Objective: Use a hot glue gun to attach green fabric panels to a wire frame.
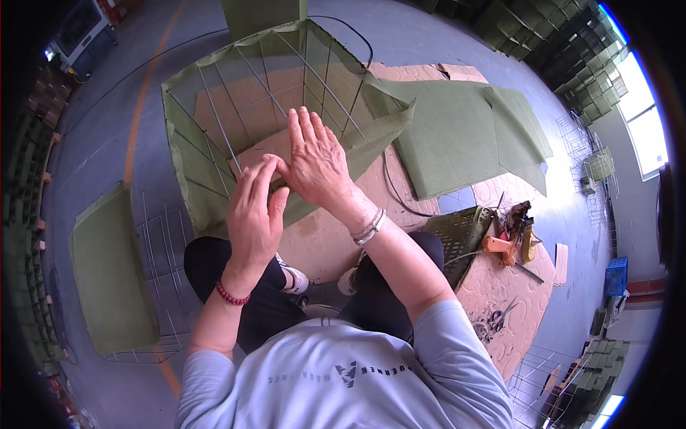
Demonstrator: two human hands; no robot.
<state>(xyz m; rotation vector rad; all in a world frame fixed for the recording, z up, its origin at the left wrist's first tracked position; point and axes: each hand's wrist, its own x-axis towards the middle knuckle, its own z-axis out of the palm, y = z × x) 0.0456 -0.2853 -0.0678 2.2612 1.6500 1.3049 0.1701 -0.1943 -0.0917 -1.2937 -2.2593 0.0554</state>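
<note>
A box-shaped wire frame point(258, 79) wrapped in green cloth point(368, 151) stands in front of me, its near edge by my knees. My right hand point(314, 161) is over the near side of it, palm down, fingers stretched out and lying together. Just left of it is my left hand point(256, 207), fingers extended and thumb apart, with its fingertips close to the right thumb. Both hands look open, and I see nothing held in either. The cloth right under the hands is partly hidden, so I cannot tell how firmly they touch it.
Green cloth sheets point(454, 136) lie on cardboard point(468, 74) at right. Beside my right knee are a dark green perforated crate point(464, 236), an orange glue gun point(498, 247) and scissors point(502, 316). Another cloth-covered frame point(114, 279) lies left. A dark cable point(393, 182) crosses the cardboard.
</note>
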